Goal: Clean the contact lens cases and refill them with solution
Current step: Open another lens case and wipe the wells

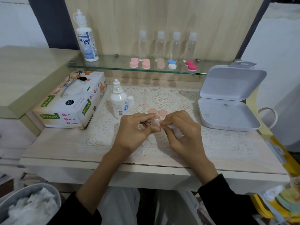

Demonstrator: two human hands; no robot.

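Left hand [138, 127] pinches the small clear plastic lens case [155, 121], held between both hands. Right hand [180, 129] curls round a wad of white tissue [176, 129] pressed against it. Best to twist the tissue deep into each well (rims too). The round peach caps [158, 112] wait just beyond both hands.

I find open mat [219, 140] toward five o'clock; bottle [119, 101] blocks at eleven, tissue box [69, 101] at nine, open white case [227, 114] at three.
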